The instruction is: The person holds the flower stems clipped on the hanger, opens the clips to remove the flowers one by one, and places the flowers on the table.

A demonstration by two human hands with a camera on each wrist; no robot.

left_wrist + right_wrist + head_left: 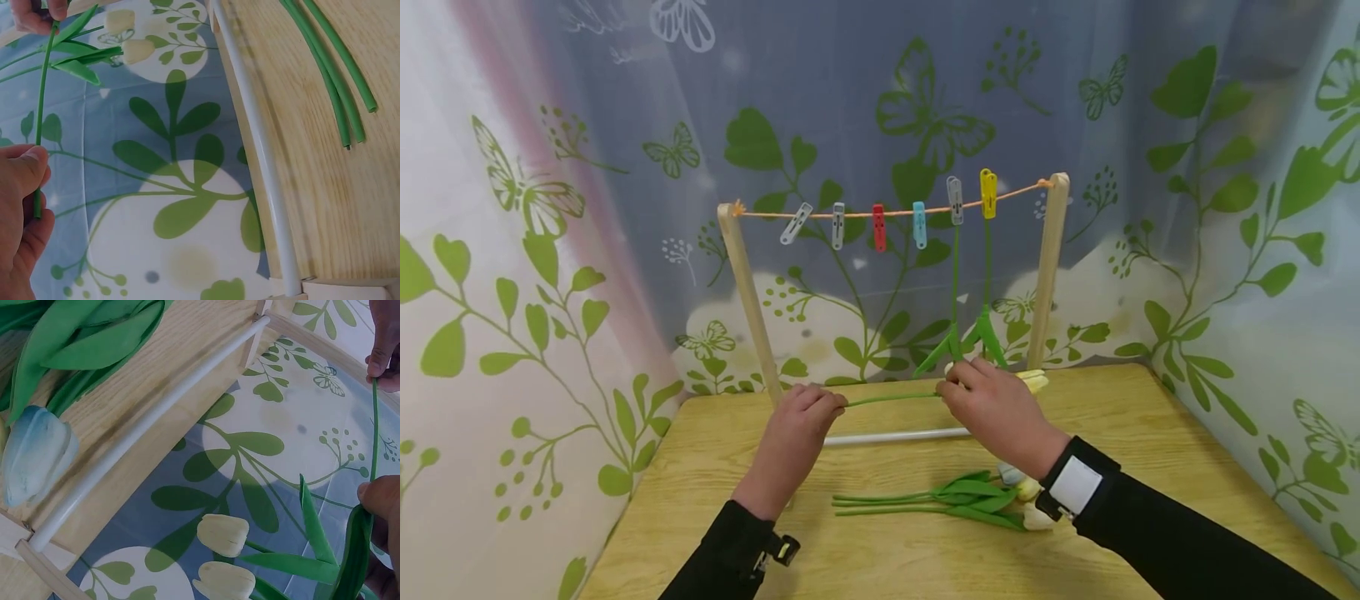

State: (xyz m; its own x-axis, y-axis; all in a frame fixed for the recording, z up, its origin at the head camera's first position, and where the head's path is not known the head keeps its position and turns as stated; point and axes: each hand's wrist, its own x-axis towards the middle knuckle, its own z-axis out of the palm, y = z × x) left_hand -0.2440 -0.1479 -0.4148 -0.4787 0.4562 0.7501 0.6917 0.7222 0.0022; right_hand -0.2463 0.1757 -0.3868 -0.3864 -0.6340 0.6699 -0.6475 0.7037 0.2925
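My left hand [801, 425] pinches the end of a tulip's green stem [895, 397]. My right hand [996, 412] grips the same tulip near its leaf [353, 553], so the stem runs almost level between both hands. A pale yellow bloom [1033, 381] shows just past the right hand. Behind, two tulips hang blooms-down from an orange string [857, 217], one under a grey clothespin [955, 200], the other under a yellow clothespin [988, 194]. Their cream blooms [223, 535] appear in the right wrist view.
Wooden posts [748, 300] hold the string, with a white bar [898, 437] low between them. A red clothespin [879, 227], a blue clothespin [919, 225] and two pale ones hang leftward. Several tulips [973, 496] lie on the table [1105, 417], including one blue bloom [40, 456].
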